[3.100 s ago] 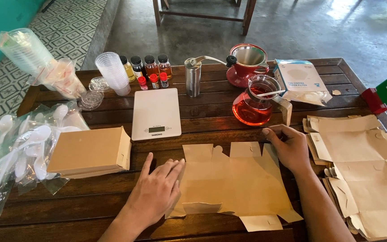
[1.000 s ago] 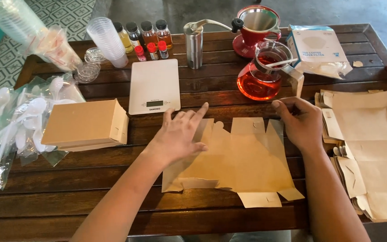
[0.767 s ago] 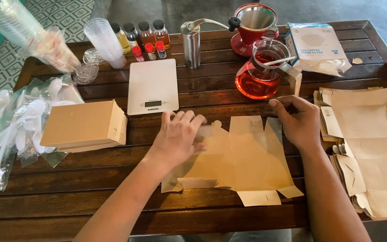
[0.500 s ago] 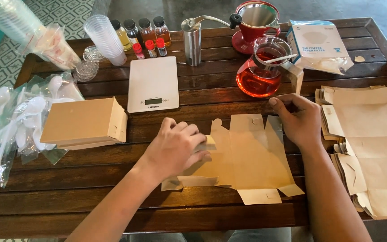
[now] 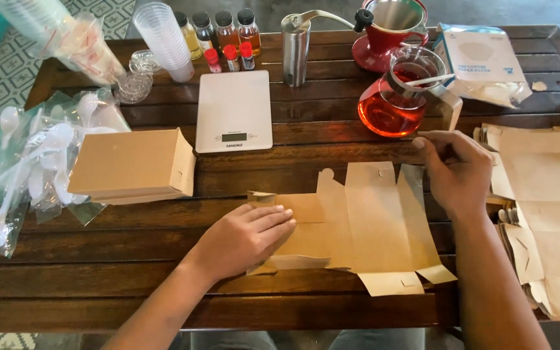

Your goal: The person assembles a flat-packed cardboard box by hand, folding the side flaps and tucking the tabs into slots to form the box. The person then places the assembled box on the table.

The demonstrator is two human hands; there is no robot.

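The flat cardboard box blank [image 5: 358, 223] lies on the wooden table [image 5: 131, 291] in front of the person. The left hand [image 5: 244, 240], fingers together, presses its folded left panel flat. The right hand [image 5: 455, 172] curls over the blank's upper right corner; whether it pinches is unclear. The fold looks half-made; creasing the next panel calls for steady pressure.

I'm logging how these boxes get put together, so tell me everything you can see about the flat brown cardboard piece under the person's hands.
The flat cardboard blank is plain brown, thin card, die-cut into long panels with creases between them, small flaps at the near end and rounded tabs at the far end. It lies unfolded on the dark wooden table, in front of the person. Its left panel is folded over and pressed flat under the left hand. The right hand rests at its far right corner, fingers curled. A stack of similar blanks lies beside it to the right.
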